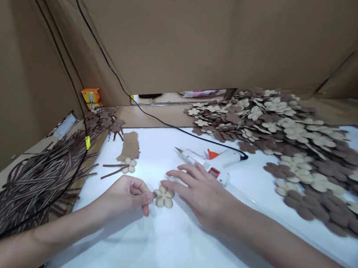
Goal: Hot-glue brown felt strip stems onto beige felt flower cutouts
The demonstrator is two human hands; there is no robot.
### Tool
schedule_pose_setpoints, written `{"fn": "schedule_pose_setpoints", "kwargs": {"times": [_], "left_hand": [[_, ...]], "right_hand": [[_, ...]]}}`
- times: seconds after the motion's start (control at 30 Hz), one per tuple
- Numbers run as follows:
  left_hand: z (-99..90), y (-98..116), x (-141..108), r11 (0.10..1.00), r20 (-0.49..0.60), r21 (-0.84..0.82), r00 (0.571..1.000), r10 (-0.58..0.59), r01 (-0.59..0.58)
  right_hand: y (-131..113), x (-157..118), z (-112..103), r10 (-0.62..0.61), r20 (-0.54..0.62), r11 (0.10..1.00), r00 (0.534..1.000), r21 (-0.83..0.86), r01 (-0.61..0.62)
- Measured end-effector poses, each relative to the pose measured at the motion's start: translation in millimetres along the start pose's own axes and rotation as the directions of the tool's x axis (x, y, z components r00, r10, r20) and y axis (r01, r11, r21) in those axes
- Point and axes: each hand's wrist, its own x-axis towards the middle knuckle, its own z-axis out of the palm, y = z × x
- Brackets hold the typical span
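Note:
A beige felt flower [164, 197] lies on the white board [156, 246] between my hands. My left hand [132, 194] pinches a small dark piece at the flower's left edge; the piece is mostly hidden by thumb and finger. Fingers spread, my right hand [200, 188] reaches over from the right, a fingertip at the flower's upper edge. Behind it lies a white glue gun [206, 162] with an orange trigger, its nozzle toward the left. Another beige flower [129, 165] with two brown strips [114, 171] rests farther back on the left.
Brown and beige felt flowers [286, 131] are heaped at the back right. A tangle of brown strips [45, 182] covers the left side. A torn brown scrap [130, 145] and an orange box [91, 97] stand out behind. A black cable [167, 123] crosses to the glue gun.

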Motion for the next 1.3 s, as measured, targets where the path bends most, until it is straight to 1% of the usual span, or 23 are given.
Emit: {"fn": "schedule_pose_setpoints", "kwargs": {"times": [0.07, 0.2, 0.3, 0.4, 0.47, 0.53, 0.63, 0.73, 0.97, 1.1, 1.13, 1.2, 1.3], "left_hand": [[1.3, -4, 1, 1.0, -0.007, -0.02, 1.0, -0.002, 0.002], [-1.8, -9, 1, 0.999, -0.013, -0.016, 0.999, -0.032, 0.032], [-2.8, -6, -2, 0.999, -0.018, 0.009, 0.998, -0.053, 0.053], [-0.1, 0, -5, 0.991, -0.02, 0.046, 0.992, -0.122, 0.123], [2.4, 2, -6, 0.985, -0.013, 0.061, 0.987, -0.158, 0.159], [4.1, 0, -6, 0.987, 0.009, 0.055, 0.988, -0.152, 0.152], [4.6, -6, -5, 0.995, 0.058, 0.027, 0.993, -0.101, 0.099], [4.3, -10, -3, 0.996, 0.071, 0.038, 0.994, -0.078, 0.075], [6.0, -4, -2, 0.991, 0.07, 0.066, 0.99, -0.12, 0.116], [5.6, -6, -1, 0.995, 0.076, 0.058, 0.993, -0.091, 0.087], [5.4, -8, 0, 0.995, 0.073, 0.06, 0.994, -0.084, 0.08], [5.1, -9, 0, 0.996, 0.07, 0.062, 0.995, -0.075, 0.071], [5.5, -9, 0, 0.997, 0.081, 0.056, 0.995, -0.059, 0.055]], "right_hand": [[-4, 0, 0, -0.005, -0.025, 1.0, 1.0, -0.029, 0.004], [-13, -2, -2, -0.008, -0.105, 0.998, 0.994, -0.064, 0.001], [-17, -3, -5, 0.005, -0.134, 0.999, 0.991, -0.041, -0.01], [-19, -3, -9, 0.04, -0.166, 0.999, 0.985, -0.02, -0.044], [-19, -4, -10, 0.055, -0.15, 0.998, 0.987, -0.001, -0.056], [-19, -5, -10, 0.034, -0.106, 0.999, 0.994, 0.039, -0.03], [-19, -6, -7, -0.005, -0.07, 0.995, 0.998, 0.102, 0.012], [-19, -6, -4, 0.003, -0.085, 0.992, 0.996, 0.126, 0.008], [-23, -7, -6, 0.001, -0.114, 0.989, 0.993, 0.147, 0.016], [-26, -6, -7, -0.003, -0.146, 0.978, 0.989, 0.205, 0.033], [-27, -5, -7, 0.019, -0.152, 0.971, 0.988, 0.237, 0.018], [-29, -2, -6, 0.103, -0.144, 0.946, 0.984, 0.319, -0.053], [-31, 5, -3, 0.243, -0.075, 0.88, 0.967, 0.437, -0.187]]}}
